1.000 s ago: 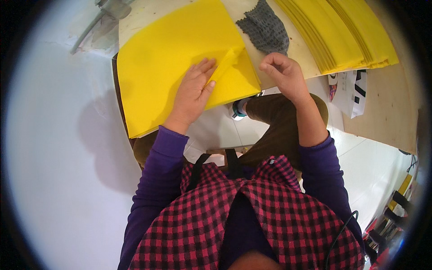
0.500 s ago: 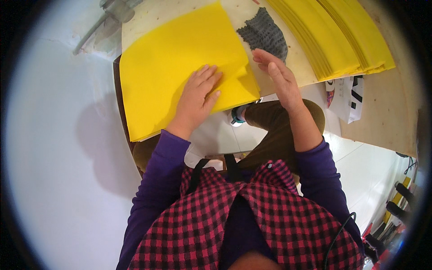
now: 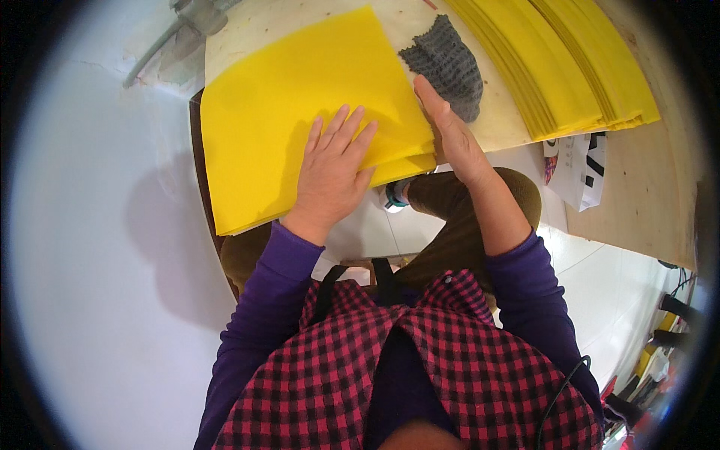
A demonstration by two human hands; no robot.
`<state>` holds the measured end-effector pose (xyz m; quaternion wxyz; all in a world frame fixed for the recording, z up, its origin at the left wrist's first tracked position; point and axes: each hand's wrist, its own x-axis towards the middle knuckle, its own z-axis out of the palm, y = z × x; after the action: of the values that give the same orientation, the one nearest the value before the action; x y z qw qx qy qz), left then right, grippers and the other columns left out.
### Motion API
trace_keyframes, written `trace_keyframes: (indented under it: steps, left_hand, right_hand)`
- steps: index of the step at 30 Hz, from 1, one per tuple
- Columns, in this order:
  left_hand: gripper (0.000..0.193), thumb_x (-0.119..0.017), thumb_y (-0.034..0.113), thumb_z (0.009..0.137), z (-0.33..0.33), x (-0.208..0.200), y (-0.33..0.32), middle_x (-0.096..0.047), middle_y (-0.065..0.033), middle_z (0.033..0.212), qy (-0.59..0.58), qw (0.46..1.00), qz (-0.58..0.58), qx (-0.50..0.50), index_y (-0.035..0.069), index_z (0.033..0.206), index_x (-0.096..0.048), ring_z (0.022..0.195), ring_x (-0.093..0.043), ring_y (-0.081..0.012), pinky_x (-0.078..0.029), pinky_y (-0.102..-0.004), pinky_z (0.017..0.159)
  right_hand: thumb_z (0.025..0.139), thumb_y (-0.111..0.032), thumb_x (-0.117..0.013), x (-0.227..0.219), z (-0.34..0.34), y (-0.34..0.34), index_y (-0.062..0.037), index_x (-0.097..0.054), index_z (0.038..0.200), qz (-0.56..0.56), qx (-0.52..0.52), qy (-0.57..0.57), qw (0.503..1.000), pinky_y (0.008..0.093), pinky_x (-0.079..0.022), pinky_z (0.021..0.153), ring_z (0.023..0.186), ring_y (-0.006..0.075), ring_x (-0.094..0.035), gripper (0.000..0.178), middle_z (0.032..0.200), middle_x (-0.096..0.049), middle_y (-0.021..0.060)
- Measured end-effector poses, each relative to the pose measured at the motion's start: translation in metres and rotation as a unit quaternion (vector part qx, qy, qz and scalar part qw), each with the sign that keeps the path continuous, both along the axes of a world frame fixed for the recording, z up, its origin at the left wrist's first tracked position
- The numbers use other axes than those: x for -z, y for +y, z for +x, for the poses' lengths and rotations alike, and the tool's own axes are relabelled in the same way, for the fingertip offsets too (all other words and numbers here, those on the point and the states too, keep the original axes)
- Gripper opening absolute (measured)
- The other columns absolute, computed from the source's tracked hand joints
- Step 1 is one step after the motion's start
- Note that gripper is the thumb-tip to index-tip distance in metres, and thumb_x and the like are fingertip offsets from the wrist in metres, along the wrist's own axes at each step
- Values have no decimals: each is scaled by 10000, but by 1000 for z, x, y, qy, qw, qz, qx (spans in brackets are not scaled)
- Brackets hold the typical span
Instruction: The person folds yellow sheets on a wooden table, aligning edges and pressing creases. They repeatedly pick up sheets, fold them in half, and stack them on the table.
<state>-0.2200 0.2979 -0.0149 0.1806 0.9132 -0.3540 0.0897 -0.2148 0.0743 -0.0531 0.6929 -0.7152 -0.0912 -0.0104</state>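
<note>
Beside yellow sheet (image 3: 300,97): grey cloth (image 3: 450,64), yellow stack (image 3: 570,60).

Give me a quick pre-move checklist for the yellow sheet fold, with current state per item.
1. Left hand flat on the folded yellow sheet, fingers spread: ok.
2. Right hand set edge-on along the sheet's right edge: ok.
3. Sheet's near edges lined up: cannot tell, layers show at the near right corner, but the hands hide part of it.
4. Sheet fully supported by the table: not ok, its near edge overhangs toward the person's lap.
5. Grey knitted cloth off the sheet: ok, it lies just beyond the right hand.
6. Stack of yellow sheets apart from the working sheet: ok.
</note>
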Motion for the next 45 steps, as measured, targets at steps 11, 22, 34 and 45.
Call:
trace_keyframes:
  steps: [11,22,34,45]
  left_hand:
    - [509,-586,163,849,1,7,-4,-442,-116,1425,10,1000,28,-1,91,1344,-492,1344,-377,-291,-240,-458,1131]
    - [379,-453,199,953,7,8,-2,-497,-138,1379,73,997,-14,-5,60,1298,-527,1317,-413,-314,-275,-448,1111]
    - [382,-428,232,980,11,19,3,-533,-154,1340,95,988,-122,5,-10,1255,-538,1303,-436,-314,-274,-444,1107]
    - [366,-422,230,975,10,21,4,-536,-143,1337,81,989,-126,-3,5,1236,-546,1301,-435,-311,-278,-458,1099]
  right_hand:
    - [991,-529,-337,1,0,-4,19,-333,1443,14,-12,-28,999,341,-201,1142,1402,278,-295,710,1500,-328,200]
    - [813,-37,-700,-6,-9,-24,-30,-639,1099,7,62,-25,998,270,-453,912,1017,153,-582,292,1117,-597,54]
    - [823,-69,-710,-25,-16,-40,-14,-653,875,-52,53,70,995,205,-420,627,735,50,-524,95,852,-540,-3]
    - [864,-246,-646,-2,18,-68,-107,-682,867,-476,180,-55,859,402,-475,692,810,307,-607,143,842,-620,79]
